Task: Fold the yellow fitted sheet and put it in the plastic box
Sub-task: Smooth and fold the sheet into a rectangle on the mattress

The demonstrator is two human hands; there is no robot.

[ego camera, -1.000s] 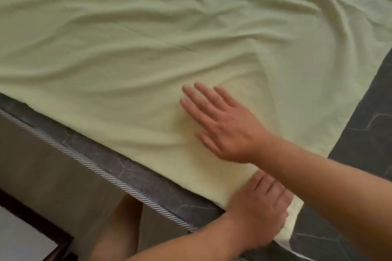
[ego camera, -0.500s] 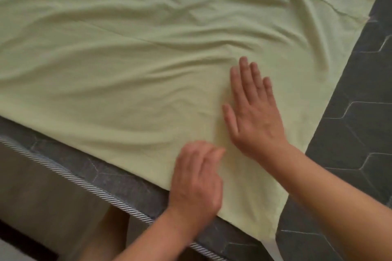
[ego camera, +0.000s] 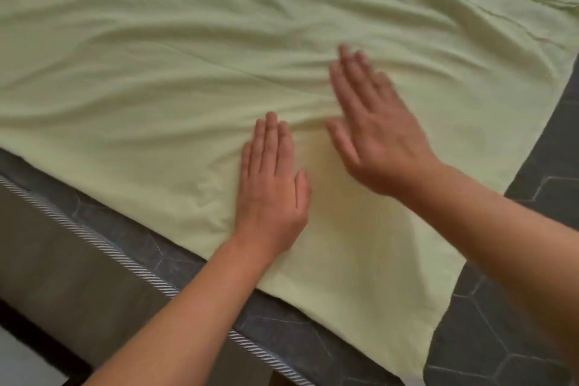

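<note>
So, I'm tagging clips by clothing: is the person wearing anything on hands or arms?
No: the left hand and right hand are bare, no gloves, rings or watch visible, and no sleeves show up to the frame edge.

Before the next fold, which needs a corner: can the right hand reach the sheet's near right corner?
Probably yes: that corner lies uncovered on the mattress, and the open right hand holds nothing.

A single head-worn view, steeply downward and forward, close above the sheet [ego camera: 156, 78] at the mattress [ego camera: 501, 354] edge.
</note>
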